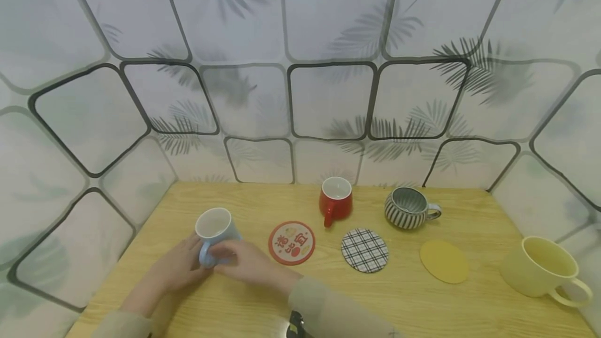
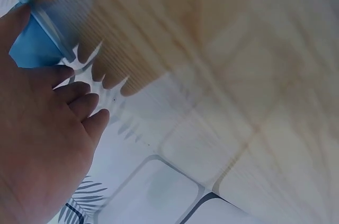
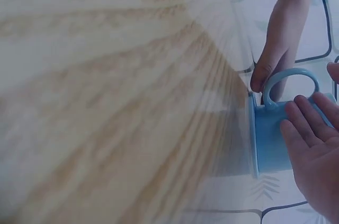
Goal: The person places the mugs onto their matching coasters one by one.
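Observation:
A light blue mug (image 1: pixel 217 229) with a white inside stands upright at the table's left, its handle towards me. My left hand (image 1: pixel 180 265) holds it low on the left side; in the left wrist view, that hand's (image 2: pixel 50 128) thumb and forefinger lie either side of the mug (image 2: pixel 37 44). From the right, my right hand (image 1: pixel 249 262) reaches to the mug beside the handle. The right wrist view shows the right hand's (image 3: pixel 318 155) fairly straight fingers against the mug's wall (image 3: pixel 270 139), with the handle (image 3: pixel 291 73) loop not gripped.
Right of the hands lie a red-rimmed coaster (image 1: pixel 291 243), a plaid coaster (image 1: pixel 364 250) and a yellow coaster (image 1: pixel 443 261). Behind them stand a red mug (image 1: pixel 335 205) and a striped grey cup (image 1: pixel 406 215). A large yellow mug (image 1: pixel 535 275) stands far right. Patterned curtain (image 1: pixel 328 98) surrounds the table.

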A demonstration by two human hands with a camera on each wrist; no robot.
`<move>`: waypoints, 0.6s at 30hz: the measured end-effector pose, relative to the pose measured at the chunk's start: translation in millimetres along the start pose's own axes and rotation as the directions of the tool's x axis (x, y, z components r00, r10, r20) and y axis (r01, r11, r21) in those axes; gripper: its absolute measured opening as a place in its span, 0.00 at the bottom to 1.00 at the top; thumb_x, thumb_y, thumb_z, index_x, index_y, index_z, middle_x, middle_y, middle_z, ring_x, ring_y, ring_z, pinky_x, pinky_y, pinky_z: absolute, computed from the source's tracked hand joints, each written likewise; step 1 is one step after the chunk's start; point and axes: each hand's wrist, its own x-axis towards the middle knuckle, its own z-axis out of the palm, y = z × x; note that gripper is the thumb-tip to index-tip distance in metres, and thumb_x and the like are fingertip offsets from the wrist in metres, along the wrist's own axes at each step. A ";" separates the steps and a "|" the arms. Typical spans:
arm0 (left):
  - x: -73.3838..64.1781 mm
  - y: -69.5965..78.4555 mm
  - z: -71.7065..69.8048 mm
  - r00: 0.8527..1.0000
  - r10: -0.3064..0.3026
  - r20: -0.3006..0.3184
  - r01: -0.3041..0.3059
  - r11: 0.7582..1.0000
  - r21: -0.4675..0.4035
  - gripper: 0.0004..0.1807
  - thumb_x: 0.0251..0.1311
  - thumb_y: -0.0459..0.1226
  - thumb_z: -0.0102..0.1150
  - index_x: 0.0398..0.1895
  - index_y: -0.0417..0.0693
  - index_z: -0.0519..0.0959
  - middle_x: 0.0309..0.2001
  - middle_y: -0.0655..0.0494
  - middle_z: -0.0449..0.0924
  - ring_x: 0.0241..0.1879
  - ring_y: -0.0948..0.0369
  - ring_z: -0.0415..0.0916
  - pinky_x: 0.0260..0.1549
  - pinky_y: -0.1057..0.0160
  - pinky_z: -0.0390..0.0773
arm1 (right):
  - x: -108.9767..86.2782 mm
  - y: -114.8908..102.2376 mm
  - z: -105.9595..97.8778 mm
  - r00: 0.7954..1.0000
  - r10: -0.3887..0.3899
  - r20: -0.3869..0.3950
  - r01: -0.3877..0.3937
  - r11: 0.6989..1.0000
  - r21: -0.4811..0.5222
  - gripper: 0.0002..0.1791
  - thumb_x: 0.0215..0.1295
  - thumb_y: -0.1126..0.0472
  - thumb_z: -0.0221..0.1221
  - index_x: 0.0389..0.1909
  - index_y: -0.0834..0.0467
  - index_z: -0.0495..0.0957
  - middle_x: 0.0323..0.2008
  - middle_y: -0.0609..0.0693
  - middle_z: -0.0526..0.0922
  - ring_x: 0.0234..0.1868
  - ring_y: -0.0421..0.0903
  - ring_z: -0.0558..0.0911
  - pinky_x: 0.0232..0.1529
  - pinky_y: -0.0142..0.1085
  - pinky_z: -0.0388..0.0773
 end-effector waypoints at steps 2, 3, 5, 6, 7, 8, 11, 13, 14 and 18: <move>-0.4 -0.3 -1.1 1.000 0.011 -0.017 -0.011 1.000 -0.009 0.38 0.65 0.52 0.68 0.71 0.39 0.74 0.74 0.33 0.71 0.69 0.32 0.73 0.66 0.31 0.77 | -0.2 0.1 -2.6 1.000 0.000 0.000 0.000 1.000 0.004 0.21 0.75 0.59 0.65 0.66 0.56 0.80 0.64 0.49 0.86 0.66 0.37 0.82 0.69 0.25 0.75; -0.6 -1.0 -1.5 1.000 0.011 -0.021 -0.011 1.000 -0.015 0.38 0.65 0.52 0.68 0.72 0.39 0.74 0.74 0.34 0.71 0.69 0.32 0.74 0.66 0.31 0.77 | -0.2 0.5 -3.9 1.000 -0.003 0.000 0.003 1.000 0.007 0.21 0.75 0.59 0.65 0.65 0.56 0.80 0.64 0.50 0.86 0.66 0.37 0.82 0.69 0.25 0.75; -0.9 -2.7 -2.7 0.999 0.024 -0.038 -0.025 0.999 -0.025 0.38 0.64 0.52 0.69 0.71 0.40 0.75 0.73 0.34 0.73 0.69 0.32 0.74 0.65 0.30 0.77 | -0.6 0.6 -6.4 1.000 0.001 -0.004 -0.001 1.000 0.029 0.21 0.74 0.61 0.65 0.65 0.57 0.80 0.63 0.51 0.87 0.65 0.38 0.83 0.68 0.25 0.76; -1.1 -3.9 -3.0 0.998 0.034 -0.046 -0.035 0.999 -0.027 0.37 0.64 0.52 0.70 0.70 0.40 0.76 0.72 0.35 0.73 0.68 0.32 0.75 0.65 0.30 0.78 | -0.6 0.6 -7.9 1.000 0.004 -0.005 -0.003 0.999 0.041 0.21 0.74 0.62 0.65 0.65 0.58 0.80 0.63 0.52 0.87 0.65 0.39 0.84 0.68 0.25 0.76; -1.4 -4.9 -3.9 0.998 0.039 -0.052 -0.040 0.999 -0.027 0.37 0.63 0.52 0.71 0.70 0.40 0.76 0.71 0.35 0.74 0.67 0.32 0.75 0.64 0.30 0.78 | -0.8 0.9 -9.5 1.000 0.006 -0.006 -0.006 0.999 0.051 0.21 0.74 0.62 0.65 0.65 0.58 0.80 0.62 0.52 0.87 0.64 0.40 0.84 0.67 0.25 0.77; -1.9 -6.1 -4.5 0.998 0.040 -0.054 -0.042 0.999 -0.026 0.37 0.62 0.52 0.71 0.69 0.40 0.76 0.71 0.35 0.75 0.67 0.32 0.76 0.63 0.29 0.78 | -0.8 1.3 -11.3 1.000 0.010 -0.006 -0.009 0.998 0.060 0.21 0.74 0.63 0.65 0.65 0.58 0.80 0.62 0.53 0.86 0.64 0.40 0.84 0.67 0.26 0.78; -4.2 -8.0 -6.9 0.997 0.042 -0.063 -0.042 0.999 -0.005 0.37 0.61 0.50 0.72 0.69 0.39 0.76 0.70 0.34 0.75 0.64 0.31 0.78 0.62 0.29 0.79 | -1.6 2.9 -16.8 0.999 0.037 -0.019 -0.035 0.996 0.087 0.21 0.74 0.64 0.64 0.65 0.58 0.79 0.62 0.54 0.86 0.64 0.41 0.83 0.68 0.27 0.78; -6.0 -8.1 -8.8 0.998 0.032 -0.056 -0.031 0.999 0.016 0.38 0.60 0.48 0.72 0.69 0.37 0.75 0.70 0.33 0.75 0.63 0.31 0.78 0.61 0.29 0.79 | -2.4 4.5 -20.9 0.998 0.054 -0.028 -0.051 0.994 0.099 0.20 0.74 0.63 0.64 0.65 0.59 0.79 0.63 0.54 0.86 0.64 0.41 0.83 0.68 0.28 0.78; -6.7 -8.2 -9.6 0.998 0.027 -0.052 -0.025 0.999 0.029 0.39 0.61 0.48 0.72 0.70 0.36 0.74 0.71 0.32 0.74 0.63 0.31 0.78 0.61 0.29 0.79 | -2.8 5.3 -23.1 0.997 0.065 -0.032 -0.061 0.992 0.106 0.20 0.74 0.63 0.64 0.65 0.59 0.79 0.63 0.54 0.85 0.64 0.40 0.83 0.68 0.28 0.78; -8.7 -6.7 -13.9 0.999 0.013 -0.030 -0.011 0.998 0.069 0.43 0.62 0.49 0.72 0.73 0.32 0.70 0.71 0.27 0.72 0.64 0.29 0.76 0.61 0.28 0.79 | -4.3 9.4 -32.5 0.996 0.077 -0.056 -0.071 0.992 0.101 0.19 0.75 0.62 0.64 0.64 0.59 0.80 0.62 0.54 0.86 0.62 0.40 0.84 0.66 0.28 0.80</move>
